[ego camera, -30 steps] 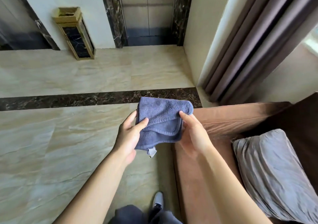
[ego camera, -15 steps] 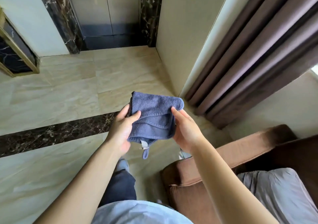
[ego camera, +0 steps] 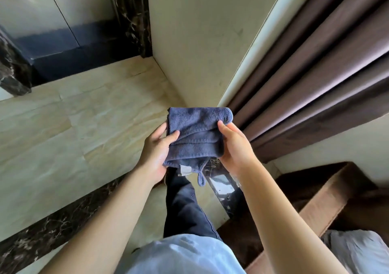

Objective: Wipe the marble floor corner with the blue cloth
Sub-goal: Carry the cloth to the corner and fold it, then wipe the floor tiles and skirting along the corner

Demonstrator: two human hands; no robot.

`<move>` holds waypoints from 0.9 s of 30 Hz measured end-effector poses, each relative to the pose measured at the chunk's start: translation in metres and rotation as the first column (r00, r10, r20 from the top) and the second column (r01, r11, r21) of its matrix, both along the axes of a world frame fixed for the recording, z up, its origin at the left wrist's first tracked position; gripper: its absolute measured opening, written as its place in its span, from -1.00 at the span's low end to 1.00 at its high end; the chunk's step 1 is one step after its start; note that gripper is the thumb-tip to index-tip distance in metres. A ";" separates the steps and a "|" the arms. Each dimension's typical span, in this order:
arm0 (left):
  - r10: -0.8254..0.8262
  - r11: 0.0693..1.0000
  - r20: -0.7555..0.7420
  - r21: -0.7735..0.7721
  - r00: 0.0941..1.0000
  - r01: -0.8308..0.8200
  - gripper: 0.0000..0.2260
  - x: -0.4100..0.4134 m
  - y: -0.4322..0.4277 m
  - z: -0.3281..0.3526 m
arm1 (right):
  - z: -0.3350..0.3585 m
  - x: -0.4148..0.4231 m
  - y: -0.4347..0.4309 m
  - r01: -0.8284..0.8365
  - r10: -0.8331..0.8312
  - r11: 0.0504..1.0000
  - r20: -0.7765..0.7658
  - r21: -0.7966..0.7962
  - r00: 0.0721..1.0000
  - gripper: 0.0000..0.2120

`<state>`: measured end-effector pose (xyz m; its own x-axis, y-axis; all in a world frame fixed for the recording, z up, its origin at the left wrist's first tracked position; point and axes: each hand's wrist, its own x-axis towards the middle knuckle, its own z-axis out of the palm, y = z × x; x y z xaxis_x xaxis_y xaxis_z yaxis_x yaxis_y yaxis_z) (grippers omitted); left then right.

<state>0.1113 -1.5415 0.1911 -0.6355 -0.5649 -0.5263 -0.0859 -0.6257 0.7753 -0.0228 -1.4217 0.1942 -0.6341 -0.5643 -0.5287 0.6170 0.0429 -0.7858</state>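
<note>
Holding folded blue terry cloth (ego camera: pixel 197 134) mid-air, both hands pinching it: left hand (ego camera: pixel 154 155) at 9 o'clock edge, right hand (ego camera: pixel 235 147) at 3. Beige marble floor (ego camera: pixel 84 126) corner at 12.

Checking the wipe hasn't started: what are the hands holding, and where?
The folded blue cloth, in the air: left hand pinches its left edge, right hand its right edge.
</note>
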 end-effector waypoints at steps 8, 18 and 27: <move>0.053 0.998 0.217 0.012 0.975 -0.057 -0.71 -0.160 -0.165 -0.115 | -0.101 -0.162 -0.177 -0.045 0.030 0.982 0.085 0.184 0.996 -0.79; -0.011 0.997 0.368 0.078 0.930 -0.019 -0.73 -0.327 -0.267 -0.557 | -0.527 -0.320 -0.287 -0.065 0.258 0.705 -0.169 0.707 0.951 -0.83; -0.330 0.941 0.418 0.221 0.846 0.257 -0.58 -0.365 -0.212 -0.872 | -0.840 -0.340 -0.256 0.168 0.720 0.456 -0.473 0.874 0.508 -0.49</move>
